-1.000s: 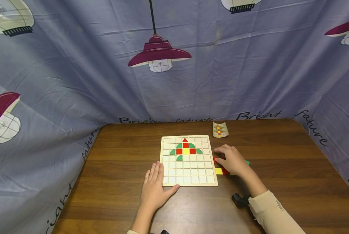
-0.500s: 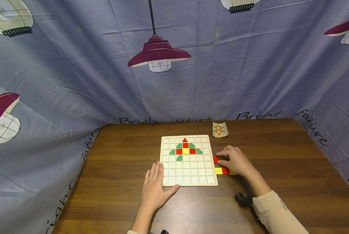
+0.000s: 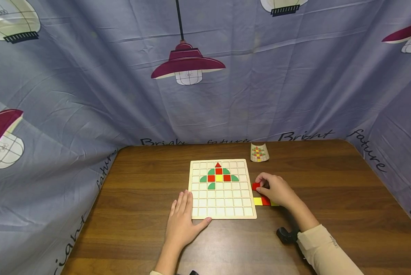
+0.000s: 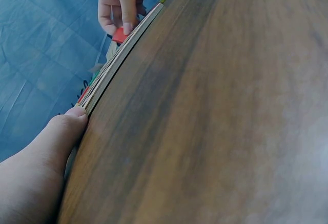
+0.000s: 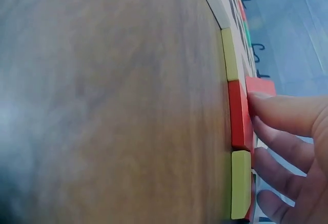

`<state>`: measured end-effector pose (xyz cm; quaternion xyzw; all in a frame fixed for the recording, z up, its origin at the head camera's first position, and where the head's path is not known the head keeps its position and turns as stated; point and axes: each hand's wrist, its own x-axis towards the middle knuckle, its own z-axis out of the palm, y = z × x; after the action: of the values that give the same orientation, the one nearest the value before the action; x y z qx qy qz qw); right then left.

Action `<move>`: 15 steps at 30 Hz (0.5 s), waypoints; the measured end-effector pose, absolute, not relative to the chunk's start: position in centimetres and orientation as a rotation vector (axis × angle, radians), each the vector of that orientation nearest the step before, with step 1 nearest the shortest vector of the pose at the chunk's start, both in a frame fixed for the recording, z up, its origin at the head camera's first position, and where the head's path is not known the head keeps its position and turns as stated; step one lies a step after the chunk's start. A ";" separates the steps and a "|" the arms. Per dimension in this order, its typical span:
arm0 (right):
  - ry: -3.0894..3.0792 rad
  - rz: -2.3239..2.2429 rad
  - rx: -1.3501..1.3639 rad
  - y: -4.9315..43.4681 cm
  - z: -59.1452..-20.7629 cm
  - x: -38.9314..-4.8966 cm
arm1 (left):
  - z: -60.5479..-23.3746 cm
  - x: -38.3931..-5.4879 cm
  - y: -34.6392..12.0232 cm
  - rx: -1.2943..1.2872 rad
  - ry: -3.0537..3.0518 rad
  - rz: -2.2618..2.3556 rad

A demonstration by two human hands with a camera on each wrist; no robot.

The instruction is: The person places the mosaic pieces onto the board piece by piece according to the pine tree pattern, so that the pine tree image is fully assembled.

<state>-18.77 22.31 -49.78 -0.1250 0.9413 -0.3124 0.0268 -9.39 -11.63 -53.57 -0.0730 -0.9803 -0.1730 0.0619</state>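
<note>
My right hand (image 3: 277,190) pinches a red square block (image 3: 255,186) between thumb and fingers, just right of the wooden grid board (image 3: 227,202). In the right wrist view this red block (image 5: 261,85) stands out above the row of blocks. Fingers spread and straight, my left hand (image 3: 181,225) rests against the board's lower left corner. Red, yellow and green pieces sit on the board, with a red triangle (image 3: 218,165) at the top and a yellow square (image 3: 219,178) in the middle. The left wrist view shows my left thumb (image 4: 64,129) touching the board's edge.
A row of blocks lies along the board's right side: a yellow block (image 3: 258,201), a red block (image 3: 265,201) and another yellow block (image 3: 274,203) partly under my hand. A curled pattern card (image 3: 259,152) stands behind. Printed cloth (image 3: 205,110) encloses the wooden table (image 3: 150,183).
My right hand has drawn back slightly to the right, and its fingers have closed on the red block, which has risen a little. The left hand stays put.
</note>
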 end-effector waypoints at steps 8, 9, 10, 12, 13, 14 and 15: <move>2.854 -1.130 -0.273 20.7 -48.9 -19.1 | -53.6 -9.4 -11.6 -0.223 -2.954 -0.510; 2.837 -1.149 -0.275 20.3 -48.8 -19.1 | -53.6 -9.4 -11.6 -0.224 -2.953 -0.512; 2.823 -1.164 -0.281 19.8 -48.7 -19.2 | -53.5 -9.4 -11.6 -0.225 -2.952 -0.514; 2.799 -1.190 -0.296 18.9 -48.6 -19.3 | -53.5 -9.4 -11.6 -0.226 -2.952 -0.518; 2.790 -1.200 -0.313 18.4 -48.6 -19.4 | -53.5 -9.4 -11.6 -0.225 -2.954 -0.519; 2.781 -1.207 -0.326 17.8 -48.6 -19.4 | -53.5 -9.4 -11.6 -0.224 -2.956 -0.519; 2.773 -1.217 -0.336 17.3 -48.6 -19.5 | -53.5 -9.4 -11.6 -0.223 -2.957 -0.521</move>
<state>-19.46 17.29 -48.55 -0.1101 0.9091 -0.3990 0.0473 -9.43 -11.60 -53.54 -0.0739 -0.9800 -0.1728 0.0651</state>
